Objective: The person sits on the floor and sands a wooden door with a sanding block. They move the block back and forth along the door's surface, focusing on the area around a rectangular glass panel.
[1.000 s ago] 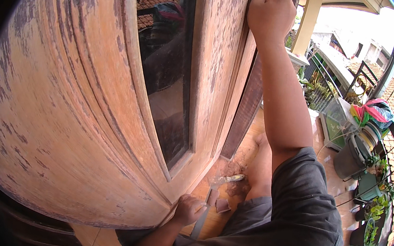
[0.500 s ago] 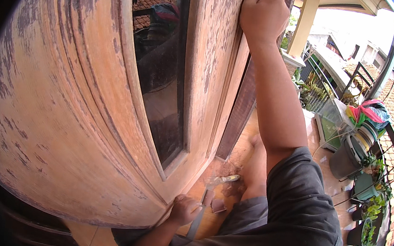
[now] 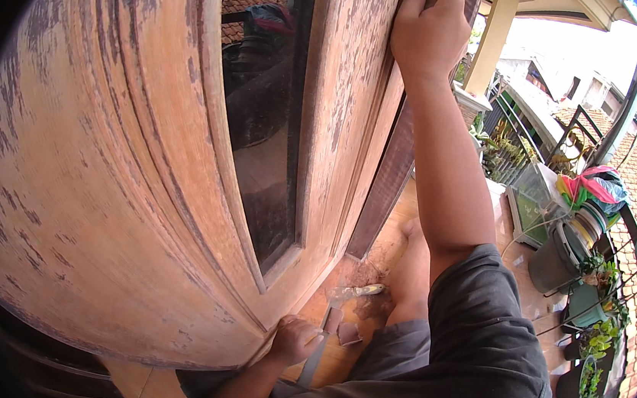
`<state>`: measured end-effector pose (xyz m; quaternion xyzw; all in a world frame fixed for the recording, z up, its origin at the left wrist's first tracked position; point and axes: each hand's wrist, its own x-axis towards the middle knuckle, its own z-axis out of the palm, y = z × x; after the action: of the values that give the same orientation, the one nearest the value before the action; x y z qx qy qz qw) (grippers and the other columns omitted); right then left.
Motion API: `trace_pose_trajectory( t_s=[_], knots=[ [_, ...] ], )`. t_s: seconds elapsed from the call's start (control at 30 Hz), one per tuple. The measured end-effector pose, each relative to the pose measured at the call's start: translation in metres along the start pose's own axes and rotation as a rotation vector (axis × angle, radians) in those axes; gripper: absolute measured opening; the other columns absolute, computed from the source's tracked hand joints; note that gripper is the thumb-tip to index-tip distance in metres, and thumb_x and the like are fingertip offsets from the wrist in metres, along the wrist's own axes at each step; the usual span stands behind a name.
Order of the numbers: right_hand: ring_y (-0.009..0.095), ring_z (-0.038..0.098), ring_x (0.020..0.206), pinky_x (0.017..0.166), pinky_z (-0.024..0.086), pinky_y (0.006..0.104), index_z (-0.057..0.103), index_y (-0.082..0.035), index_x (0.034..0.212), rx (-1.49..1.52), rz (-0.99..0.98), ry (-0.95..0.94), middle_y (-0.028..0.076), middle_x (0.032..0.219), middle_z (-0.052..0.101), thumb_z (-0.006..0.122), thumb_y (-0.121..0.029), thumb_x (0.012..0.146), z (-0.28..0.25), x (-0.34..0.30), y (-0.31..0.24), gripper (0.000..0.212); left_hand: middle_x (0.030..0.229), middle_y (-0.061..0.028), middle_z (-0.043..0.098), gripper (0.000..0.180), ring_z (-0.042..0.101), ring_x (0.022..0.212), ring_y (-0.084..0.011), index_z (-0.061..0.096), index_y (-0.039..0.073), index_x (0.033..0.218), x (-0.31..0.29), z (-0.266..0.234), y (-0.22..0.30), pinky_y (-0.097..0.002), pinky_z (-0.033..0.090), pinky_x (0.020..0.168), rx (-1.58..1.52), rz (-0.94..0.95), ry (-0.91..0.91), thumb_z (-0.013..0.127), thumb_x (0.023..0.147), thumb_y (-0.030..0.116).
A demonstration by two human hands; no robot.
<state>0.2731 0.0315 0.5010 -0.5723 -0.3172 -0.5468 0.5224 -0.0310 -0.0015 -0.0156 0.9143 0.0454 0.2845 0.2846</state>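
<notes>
R hand [image 3: 431, 27] up gripping door [image 3: 145, 167] edge.

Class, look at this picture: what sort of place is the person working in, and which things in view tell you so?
Probably the porch or veranda of a house. A worn wooden door with a glass pane stands open onto a wooden floor, potted plants line a railing on the right, and neighbouring roofs lie beyond in daylight.

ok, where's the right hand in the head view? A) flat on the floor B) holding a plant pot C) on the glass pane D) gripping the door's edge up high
D: the right hand is raised, fingers curled over the edge of the worn wooden door.
</notes>
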Motion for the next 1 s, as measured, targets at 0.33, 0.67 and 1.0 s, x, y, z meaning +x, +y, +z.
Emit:
trace_pose_trajectory(
  t_s=[0.33,0.67,1.0],
  knots=[
    [0.04,0.069,0.059,0.058,0.052,0.0483,0.056,-0.005,0.095,0.079,-0.191,0.102,0.016,0.065,0.067,0.067,-0.022,0.105,0.0,-0.017,0.008,0.022,0.094,-0.0085,0.079,0.013,0.073,0.094,-0.0302,0.079,0.014,0.098,-0.001,-0.004,0.003,-0.0481,0.047,0.102,-0.041,-0.044,-0.017,0.079,0.089,0.025],
    [0.031,0.06,0.05,0.048,0.045,0.0424,0.053,-0.006,0.089,0.189,0.126,-0.066,0.013,0.06,0.059,0.074,-0.016,0.102,-0.039,-0.181,0.022,0.026,0.091,-0.0077,0.079,0.014,0.075,0.091,-0.0302,0.079,0.011,0.093,0.0,0.0,0.0,-0.0502,0.049,0.095,-0.014,-0.014,0.0,0.082,0.085,0.022],
    [0.041,0.065,0.057,0.056,0.05,0.0486,0.057,-0.005,0.097,0.263,0.033,-0.01,0.019,0.067,0.066,0.068,-0.024,0.105,-0.008,-0.114,0.032,0.024,0.091,-0.0091,0.077,0.014,0.073,0.093,-0.0309,0.078,0.012,0.096,0.001,0.0,0.001,-0.0486,0.047,0.102,0.0,-0.03,-0.027,0.079,0.089,0.024]
  ],
)
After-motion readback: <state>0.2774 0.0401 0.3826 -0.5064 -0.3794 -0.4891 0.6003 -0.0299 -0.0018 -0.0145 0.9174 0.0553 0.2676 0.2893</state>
